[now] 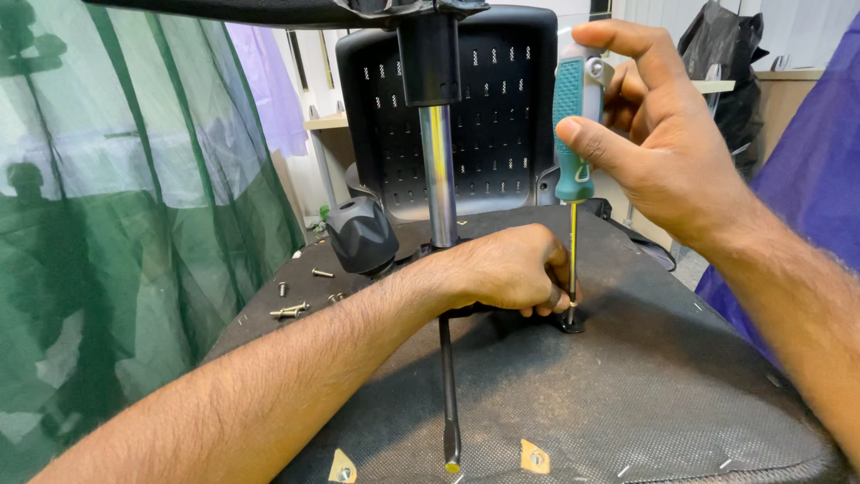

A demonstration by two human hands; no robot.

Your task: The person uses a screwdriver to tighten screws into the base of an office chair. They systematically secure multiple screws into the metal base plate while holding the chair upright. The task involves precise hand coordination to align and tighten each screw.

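Standing straight up, green-handled screwdriver (573,179) had tip in black washer (572,324) on upturned chair seat (627,394). Right hand (658,134) fingers wrapped tight round handle. Left hand (511,269) just beside tip, fingers curled together pinching shaft low down. Shiny metal post (439,175) stood behind left hand. Black knob (361,235) left of post. Loose screws (291,310) lay farther left on seat.
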